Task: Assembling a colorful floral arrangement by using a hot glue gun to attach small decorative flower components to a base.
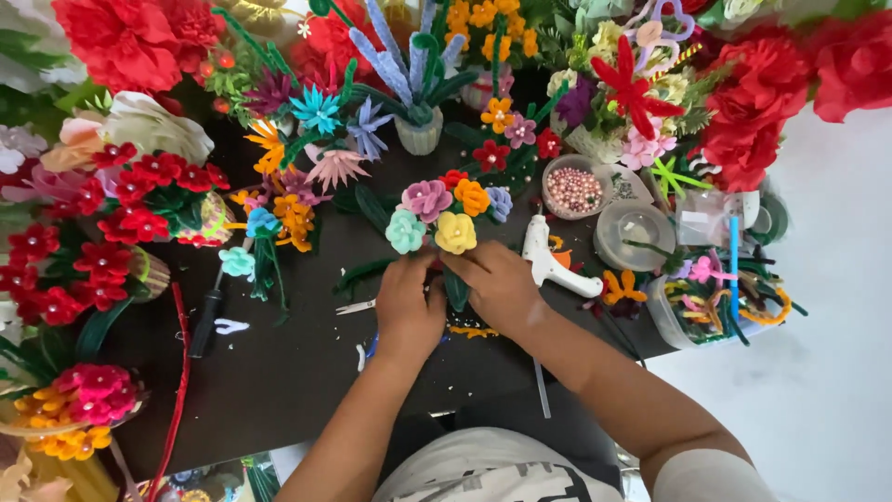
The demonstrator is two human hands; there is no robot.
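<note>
A small bouquet of pipe-cleaner flowers (444,212), with pink, orange, yellow, mint and lilac blooms, stands up from the black table (279,372). Both my hands close around its green stems just below the blooms. My left hand (407,307) grips the stems from the left, my right hand (499,284) from the right, fingers touching each other. The stems themselves are mostly hidden by my fingers.
A white glue gun (550,260) lies just right of my right hand. Small scissors (358,306) lie left of my left hand. A bowl of pink beads (573,189), clear tubs, a tray of pipe cleaners (715,297) and many finished flower arrangements ring the table.
</note>
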